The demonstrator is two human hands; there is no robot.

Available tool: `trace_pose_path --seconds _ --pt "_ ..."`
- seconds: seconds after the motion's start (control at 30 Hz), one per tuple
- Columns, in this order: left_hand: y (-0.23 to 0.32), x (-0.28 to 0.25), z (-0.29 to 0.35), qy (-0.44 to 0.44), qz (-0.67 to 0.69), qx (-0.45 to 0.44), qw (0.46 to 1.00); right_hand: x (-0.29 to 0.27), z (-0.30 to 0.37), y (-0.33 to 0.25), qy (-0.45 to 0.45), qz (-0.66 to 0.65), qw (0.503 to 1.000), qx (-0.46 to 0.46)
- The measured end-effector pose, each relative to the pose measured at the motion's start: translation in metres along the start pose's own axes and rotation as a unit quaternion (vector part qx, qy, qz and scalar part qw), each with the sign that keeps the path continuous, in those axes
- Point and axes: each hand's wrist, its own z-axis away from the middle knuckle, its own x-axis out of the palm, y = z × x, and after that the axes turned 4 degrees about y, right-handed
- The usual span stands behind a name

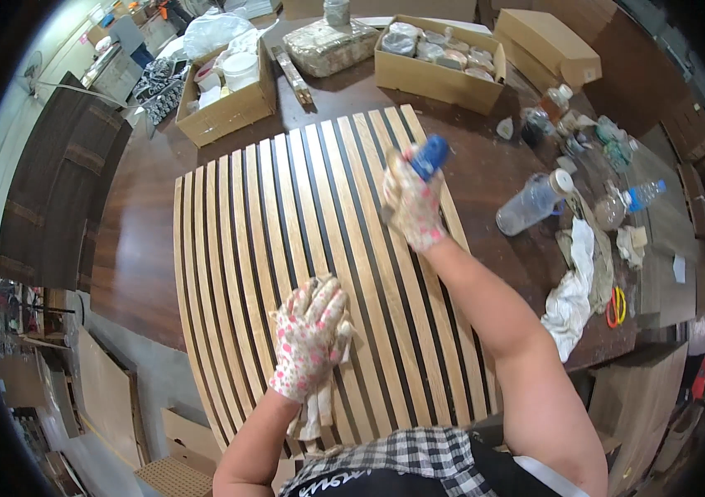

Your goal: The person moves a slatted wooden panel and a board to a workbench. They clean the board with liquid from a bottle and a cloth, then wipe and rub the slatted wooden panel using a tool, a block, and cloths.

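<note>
A panel of light wood slats [241,207] with dark gaps lies across the brown table. My left hand [307,335], in a white glove with pink dots, rests on the panel's near middle, its fingers bent over a whitish rag [313,414]. Part of that rag sticks out beside the fingers and hangs toward me. Over the panel's far right part, my right hand [416,203], in a matching glove, is closed round a blue cylindrical object [429,157]. The hand is slightly blurred, and the lower part of the object is hidden by the fingers.
Beyond the panel stand a cardboard box with a white tub [241,70], a wrapped block [329,48] and a box of jars [439,70]. To the right are a clear bottle [535,203], several smaller bottles, a white cloth [569,298] and scissors [616,307].
</note>
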Motion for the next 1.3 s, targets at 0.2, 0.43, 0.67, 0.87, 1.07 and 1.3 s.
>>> trace_pose_path --seconds 0.2,0.43,0.67,0.87,1.07,1.3 --pt "0.004 0.001 -0.011 0.017 0.029 0.009 0.999 0.058 -0.164 0.039 -0.036 -0.149 0.988 -0.022" --pt "-0.003 -0.008 -0.007 -0.031 0.025 -0.006 0.999 0.108 -0.164 0.033 -0.111 0.299 0.903 -0.288" --pt "-0.01 0.0 -0.005 0.004 0.048 0.012 0.999 0.047 -0.07 0.025 -0.171 -0.123 0.977 0.011" --pt "-0.01 0.006 0.003 0.063 0.068 0.018 0.996 -0.065 0.09 0.009 -0.1 0.055 0.993 -0.021" --pt "-0.017 0.015 0.012 0.062 0.068 0.037 0.995 -0.147 0.281 -0.048 -0.14 0.125 0.982 0.032" --pt "-0.019 0.022 0.013 0.059 0.057 0.029 0.996 -0.131 0.355 -0.094 0.006 0.248 0.968 0.026"
